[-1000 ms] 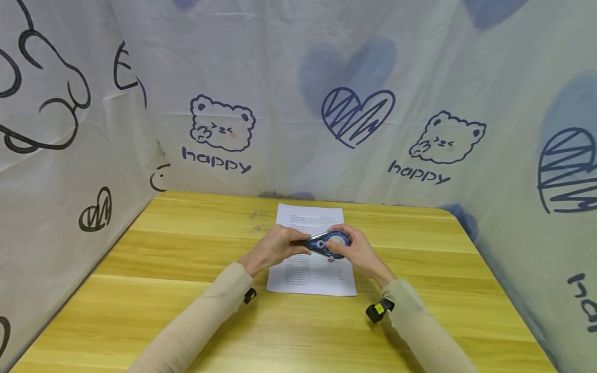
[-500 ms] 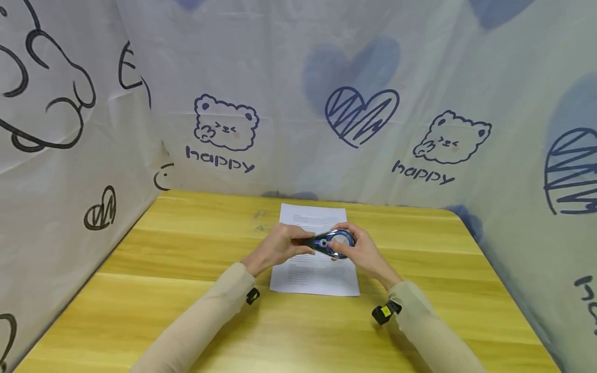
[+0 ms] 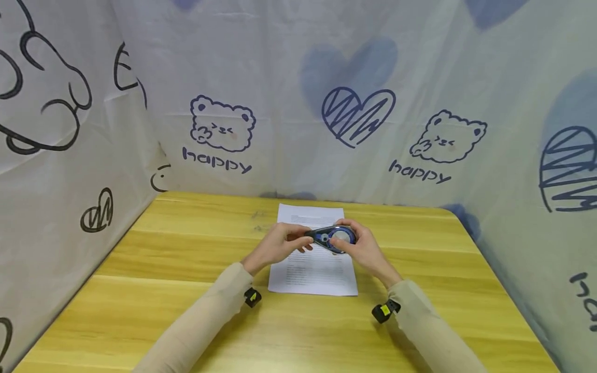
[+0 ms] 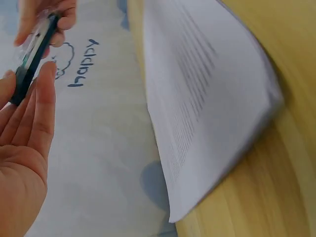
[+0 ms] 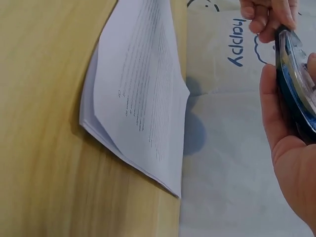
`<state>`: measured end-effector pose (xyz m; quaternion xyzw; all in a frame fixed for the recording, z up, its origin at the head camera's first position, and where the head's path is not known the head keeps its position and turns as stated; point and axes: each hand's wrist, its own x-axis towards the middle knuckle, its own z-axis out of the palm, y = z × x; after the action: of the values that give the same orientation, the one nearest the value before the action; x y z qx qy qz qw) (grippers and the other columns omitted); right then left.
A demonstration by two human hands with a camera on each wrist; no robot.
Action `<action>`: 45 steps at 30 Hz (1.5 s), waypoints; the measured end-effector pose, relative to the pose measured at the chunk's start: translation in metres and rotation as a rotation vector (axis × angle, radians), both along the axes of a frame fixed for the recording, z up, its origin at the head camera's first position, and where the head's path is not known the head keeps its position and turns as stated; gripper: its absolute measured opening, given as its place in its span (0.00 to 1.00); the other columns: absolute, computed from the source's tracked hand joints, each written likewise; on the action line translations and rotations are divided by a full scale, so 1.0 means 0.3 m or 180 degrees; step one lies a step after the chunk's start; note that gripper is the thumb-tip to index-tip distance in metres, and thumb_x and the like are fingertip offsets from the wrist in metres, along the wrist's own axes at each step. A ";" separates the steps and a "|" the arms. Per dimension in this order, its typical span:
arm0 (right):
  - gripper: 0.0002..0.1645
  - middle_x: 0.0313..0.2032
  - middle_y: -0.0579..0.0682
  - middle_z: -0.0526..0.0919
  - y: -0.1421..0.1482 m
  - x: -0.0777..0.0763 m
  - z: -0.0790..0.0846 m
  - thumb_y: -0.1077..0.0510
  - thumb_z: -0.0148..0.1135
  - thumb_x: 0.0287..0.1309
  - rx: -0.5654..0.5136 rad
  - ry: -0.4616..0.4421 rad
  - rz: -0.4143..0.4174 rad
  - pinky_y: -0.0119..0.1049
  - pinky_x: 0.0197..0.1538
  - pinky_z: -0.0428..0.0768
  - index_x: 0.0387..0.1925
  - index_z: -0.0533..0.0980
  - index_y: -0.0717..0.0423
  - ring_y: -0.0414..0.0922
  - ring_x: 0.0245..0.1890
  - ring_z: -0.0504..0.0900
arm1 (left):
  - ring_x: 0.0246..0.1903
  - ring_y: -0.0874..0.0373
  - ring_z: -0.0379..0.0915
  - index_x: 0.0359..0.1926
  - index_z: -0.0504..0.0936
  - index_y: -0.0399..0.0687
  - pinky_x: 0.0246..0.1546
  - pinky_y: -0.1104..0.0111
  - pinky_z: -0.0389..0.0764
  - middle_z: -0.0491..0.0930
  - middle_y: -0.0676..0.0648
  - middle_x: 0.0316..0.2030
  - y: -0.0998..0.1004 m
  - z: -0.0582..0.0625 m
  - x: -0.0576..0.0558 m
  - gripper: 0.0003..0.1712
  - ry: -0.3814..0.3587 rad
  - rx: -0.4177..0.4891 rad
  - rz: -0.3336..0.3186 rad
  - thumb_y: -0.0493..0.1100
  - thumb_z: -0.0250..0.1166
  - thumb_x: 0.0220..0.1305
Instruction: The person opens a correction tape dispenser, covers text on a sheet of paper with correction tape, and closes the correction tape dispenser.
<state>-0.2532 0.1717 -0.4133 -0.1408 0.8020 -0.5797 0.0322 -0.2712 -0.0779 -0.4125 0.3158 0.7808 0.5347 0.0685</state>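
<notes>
A blue, teardrop-shaped correction tape (image 3: 325, 238) with a clear casing is held above the printed paper (image 3: 312, 277). My left hand (image 3: 279, 242) pinches its narrow dark end between thumb and fingers. On the round, wide end, my right hand (image 3: 367, 251) grips with the thumb on top and fingers behind. The left wrist view shows the correction tape (image 4: 33, 59) edge-on between both hands. In the right wrist view, the body of the correction tape (image 5: 296, 79) lies along the right fingers, partly cut off by the frame edge.
The paper is a stack of several sheets lying on a yellow wood-grain table (image 3: 186, 248). A white cloth (image 3: 289, 145) with bear and heart drawings hangs behind the table and at both sides. Each wrist carries a small black camera (image 3: 383, 312).
The narrow end of the correction tape has risen slightly and tilted away. My left fingers have shifted on that end, with lower fingertips now showing below it. The paper stays in place.
</notes>
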 end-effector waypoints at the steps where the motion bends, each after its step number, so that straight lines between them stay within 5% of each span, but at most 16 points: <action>1: 0.25 0.54 0.63 0.78 -0.003 0.002 0.002 0.54 0.68 0.61 0.0038 0.0055 -0.0003 0.34 0.45 0.82 0.58 0.73 0.54 0.53 0.48 0.79 | 0.34 0.56 0.86 0.55 0.81 0.37 0.41 0.51 0.85 0.86 0.36 0.41 0.000 0.003 0.001 0.18 -0.0078 0.0091 -0.0013 0.42 0.62 0.69; 8: 0.24 0.53 0.66 0.77 -0.015 0.020 0.004 0.59 0.66 0.62 -0.0003 0.0299 0.0037 0.31 0.42 0.82 0.58 0.73 0.58 0.57 0.47 0.78 | 0.39 0.47 0.86 0.53 0.82 0.33 0.46 0.51 0.84 0.85 0.33 0.42 -0.001 0.024 0.012 0.18 -0.0567 0.0485 -0.0050 0.39 0.64 0.67; 15: 0.23 0.54 0.65 0.76 -0.019 0.021 -0.005 0.56 0.64 0.64 0.0051 0.0225 0.0046 0.33 0.44 0.82 0.58 0.72 0.56 0.58 0.48 0.78 | 0.39 0.48 0.86 0.52 0.83 0.34 0.45 0.52 0.84 0.87 0.38 0.40 -0.001 0.028 0.017 0.16 -0.0623 0.0511 0.0047 0.38 0.65 0.65; 20: 0.23 0.53 0.64 0.77 -0.010 0.015 0.009 0.54 0.65 0.64 0.0052 0.0152 0.0023 0.34 0.44 0.83 0.57 0.72 0.56 0.54 0.47 0.80 | 0.41 0.39 0.84 0.51 0.83 0.33 0.44 0.53 0.85 0.86 0.33 0.41 0.007 0.034 0.000 0.16 -0.0635 0.0467 -0.0054 0.38 0.64 0.66; 24: 0.27 0.53 0.64 0.77 -0.006 0.007 0.028 0.52 0.65 0.64 0.0074 0.0012 0.0188 0.46 0.42 0.86 0.61 0.70 0.51 0.52 0.40 0.84 | 0.41 0.39 0.85 0.50 0.83 0.32 0.45 0.46 0.82 0.86 0.32 0.40 0.001 0.036 -0.020 0.15 -0.0844 0.0434 -0.0121 0.38 0.63 0.67; 27: 0.29 0.53 0.62 0.77 -0.005 0.006 0.031 0.51 0.65 0.63 0.0289 0.0026 0.0305 0.55 0.38 0.85 0.63 0.69 0.48 0.50 0.34 0.84 | 0.40 0.42 0.86 0.49 0.83 0.34 0.48 0.43 0.80 0.87 0.37 0.38 0.007 0.028 -0.027 0.15 -0.1088 0.0413 -0.0025 0.40 0.64 0.67; 32: 0.36 0.55 0.55 0.75 -0.005 0.005 0.012 0.48 0.75 0.52 0.1253 0.0589 0.0252 0.43 0.41 0.83 0.61 0.73 0.49 0.46 0.41 0.79 | 0.40 0.42 0.86 0.48 0.84 0.35 0.49 0.44 0.80 0.88 0.38 0.36 0.032 0.006 -0.033 0.14 -0.1342 0.0367 0.0123 0.41 0.64 0.67; 36: 0.39 0.55 0.55 0.73 0.000 0.005 0.004 0.49 0.78 0.46 0.1708 0.1003 0.0154 0.41 0.48 0.79 0.60 0.74 0.54 0.48 0.46 0.77 | 0.43 0.35 0.83 0.48 0.84 0.33 0.47 0.47 0.81 0.87 0.37 0.36 0.057 -0.003 -0.040 0.15 -0.1291 0.0348 0.0099 0.41 0.64 0.67; 41: 0.37 0.52 0.55 0.72 0.018 0.005 0.013 0.50 0.77 0.45 0.1923 0.1121 0.0073 0.43 0.50 0.80 0.57 0.75 0.56 0.49 0.45 0.77 | 0.43 0.35 0.83 0.48 0.84 0.34 0.46 0.46 0.82 0.87 0.35 0.38 0.088 -0.011 -0.047 0.15 -0.1233 0.0252 0.0073 0.42 0.63 0.68; 45: 0.36 0.50 0.54 0.75 0.038 -0.002 0.014 0.51 0.76 0.45 0.1990 0.1156 0.0054 0.43 0.49 0.80 0.56 0.75 0.57 0.48 0.45 0.78 | 0.42 0.39 0.84 0.49 0.84 0.36 0.44 0.51 0.84 0.85 0.32 0.42 0.116 -0.018 -0.052 0.16 -0.0843 0.0001 0.0099 0.45 0.62 0.70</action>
<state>-0.2539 0.1830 -0.4091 -0.2315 0.9319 -0.2716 -0.0644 -0.2867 -0.0432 -0.4177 0.2302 0.7697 0.5728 0.1626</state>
